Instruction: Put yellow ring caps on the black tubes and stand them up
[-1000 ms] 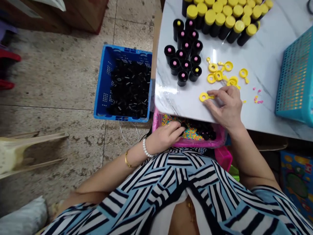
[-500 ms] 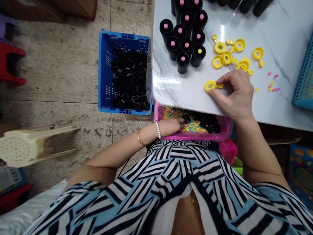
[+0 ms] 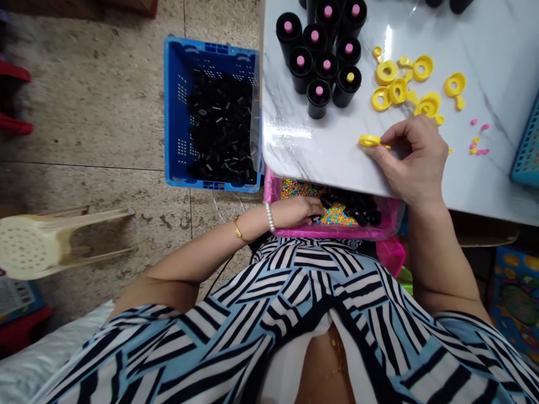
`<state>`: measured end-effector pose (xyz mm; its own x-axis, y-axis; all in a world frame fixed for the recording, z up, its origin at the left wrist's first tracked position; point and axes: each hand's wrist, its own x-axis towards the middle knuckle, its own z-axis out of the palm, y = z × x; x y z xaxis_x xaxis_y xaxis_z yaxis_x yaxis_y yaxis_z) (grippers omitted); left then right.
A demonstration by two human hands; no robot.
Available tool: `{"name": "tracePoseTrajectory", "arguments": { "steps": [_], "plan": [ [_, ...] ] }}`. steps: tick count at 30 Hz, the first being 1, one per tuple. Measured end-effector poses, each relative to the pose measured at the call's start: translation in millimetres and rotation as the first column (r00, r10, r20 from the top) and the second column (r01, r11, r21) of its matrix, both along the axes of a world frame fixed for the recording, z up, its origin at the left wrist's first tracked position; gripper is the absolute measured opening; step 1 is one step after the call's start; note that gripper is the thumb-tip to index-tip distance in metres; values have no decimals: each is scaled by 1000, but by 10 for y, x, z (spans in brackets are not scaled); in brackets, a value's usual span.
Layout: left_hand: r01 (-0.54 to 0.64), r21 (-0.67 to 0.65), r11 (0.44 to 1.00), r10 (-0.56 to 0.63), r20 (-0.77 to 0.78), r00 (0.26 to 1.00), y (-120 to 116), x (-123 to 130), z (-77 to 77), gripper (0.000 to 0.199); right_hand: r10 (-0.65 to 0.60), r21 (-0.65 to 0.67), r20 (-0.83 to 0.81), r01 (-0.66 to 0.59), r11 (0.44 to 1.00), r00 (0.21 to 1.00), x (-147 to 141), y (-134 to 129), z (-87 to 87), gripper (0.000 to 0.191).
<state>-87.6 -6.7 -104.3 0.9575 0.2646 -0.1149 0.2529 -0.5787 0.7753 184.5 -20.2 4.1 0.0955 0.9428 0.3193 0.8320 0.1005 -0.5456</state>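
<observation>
White marbled tabletop spans the upper right, where I see the right hand pinching a tabbed yellow plastic ring. Near centre, the left hand reaches into a pink plastic bin; I cannot tell its grip.

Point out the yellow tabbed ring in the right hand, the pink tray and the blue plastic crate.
Yellow tabbed ring [image 3: 369,140]: head view, outer rim.
Pink tray [image 3: 332,232]: head view, near rim.
Blue plastic crate [image 3: 173,120]: head view, left wall.

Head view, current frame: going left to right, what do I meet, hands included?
Cream stool, blue crate, left hand, held yellow piece, right hand, loose pink bits, teal basket.
</observation>
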Motion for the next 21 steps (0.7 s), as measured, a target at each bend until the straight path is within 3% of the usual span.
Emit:
{"name": "tracePoseTrajectory", "arguments": {
  "steps": [3,6,9,12,15,18,21],
  "plan": [
    [39,-249,968,-3,145,989,107,-97,129,35,10,8,-68,-10,1000,998,2,-13,-13,30],
    [-63,-396,916,145,183,972,78,-129,312,37,1,52,-251,12,999,968,-8,-11,-14,24],
    [-123,-465,877,266,256,929,-30,-77,567,39,-27,83,-459,73,994,888,-17,8,11,22],
    [-117,-408,905,313,456,833,-72,32,860,39,-30,56,-605,80,995,796,-10,12,66,29],
    [-252,-253,934,357,640,681,31,176,1060,38,-58,-58,-749,22,998,660,1,-31,161,24],
    [-480,-102,871,407,698,590,225,339,1075,37,-88,-151,-874,-95,984,479,-29,-92,271,20],
    [-599,3,800,441,674,592,361,482,976,35,-157,-251,-877,-155,956,455,-122,-110,337,20]
  ]
}}
